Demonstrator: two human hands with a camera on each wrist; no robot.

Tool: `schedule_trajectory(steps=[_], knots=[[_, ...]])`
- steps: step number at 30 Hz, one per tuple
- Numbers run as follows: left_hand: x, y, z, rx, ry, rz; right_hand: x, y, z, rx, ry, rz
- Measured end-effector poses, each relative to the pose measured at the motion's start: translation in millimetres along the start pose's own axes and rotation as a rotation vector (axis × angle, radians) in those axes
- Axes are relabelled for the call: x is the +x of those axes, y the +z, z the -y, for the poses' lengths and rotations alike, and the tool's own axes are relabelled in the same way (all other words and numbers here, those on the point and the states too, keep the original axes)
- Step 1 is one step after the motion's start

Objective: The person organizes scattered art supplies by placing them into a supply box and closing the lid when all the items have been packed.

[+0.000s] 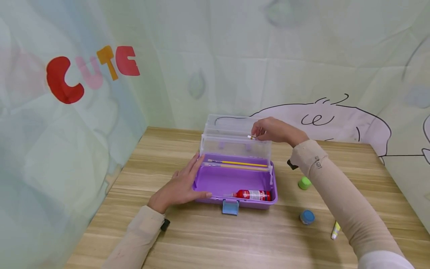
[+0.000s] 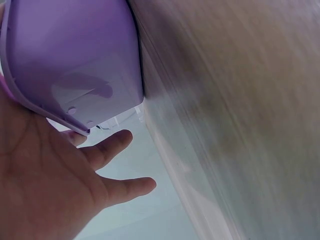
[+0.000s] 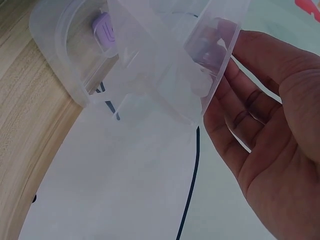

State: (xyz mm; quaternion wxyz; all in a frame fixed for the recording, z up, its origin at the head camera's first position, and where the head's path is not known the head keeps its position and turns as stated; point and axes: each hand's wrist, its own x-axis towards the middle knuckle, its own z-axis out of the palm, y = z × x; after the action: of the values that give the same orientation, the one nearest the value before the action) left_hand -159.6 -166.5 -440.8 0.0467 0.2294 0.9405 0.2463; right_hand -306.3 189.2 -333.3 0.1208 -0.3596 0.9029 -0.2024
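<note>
with right hand (image 1: 277, 130), pinches a small tube (image 1: 251, 137) between narrow fingertips and holds it at the clear tray (image 1: 231, 147); cannot tell whether touching the plastic. with left hand (image 1: 181, 186), fingers wide and straight, rests at left side of the purple box (image 1: 228, 183), with thumb over front rim. should treat the tube as light, probably soft in body and harder at white cap; better to grasp near the cap, without squeezing. for the tray, expect thin, stiff, slippery plastic, maybe easy to crack; for the box, little weight, best steadied by the wall. inside, see smooth rounded corners, a glossy red bottle (image 1: 253, 195) and, toward the back, slim brushes (image 1: 243, 163). in front, notice a flat blue latch (image 1: 230, 207). farther right, find a round green-lidded pot (image 1: 304, 183), a blue-lidded pot (image 1: 307, 217) and a yellow tube (image 1: 335, 229) on wood-grained table (image 1: 195, 243).
</note>
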Motion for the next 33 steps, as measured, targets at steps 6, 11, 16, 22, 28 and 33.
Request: schedule_trajectory(steps=[6, 11, 16, 22, 28, 33], knots=[[-0.3, 0.6, -0.4, -0.001, -0.008, 0.005, 0.1, 1.0, -0.6, -0.001, 0.004, 0.004], [-0.8, 0.7, -1.0, -0.003, -0.015, 0.007, -0.4, 1.2, -0.5, -0.010, -0.019, -0.002], [-0.4, 0.7, -0.7, -0.006, -0.008, 0.003, -0.5, 0.2, -0.4, -0.003, -0.005, 0.002], [0.6, 0.1, -0.2, -0.007, -0.007, 0.003, 0.2, -0.9, -0.4, 0.006, 0.030, 0.018], [0.8, -1.0, -0.7, -0.012, -0.009, 0.007, 0.5, -1.1, -1.1, 0.005, 0.033, 0.017], [0.6, -0.5, -0.3, -0.011, -0.012, 0.010, -0.9, -1.4, -0.7, 0.000, 0.003, 0.004]])
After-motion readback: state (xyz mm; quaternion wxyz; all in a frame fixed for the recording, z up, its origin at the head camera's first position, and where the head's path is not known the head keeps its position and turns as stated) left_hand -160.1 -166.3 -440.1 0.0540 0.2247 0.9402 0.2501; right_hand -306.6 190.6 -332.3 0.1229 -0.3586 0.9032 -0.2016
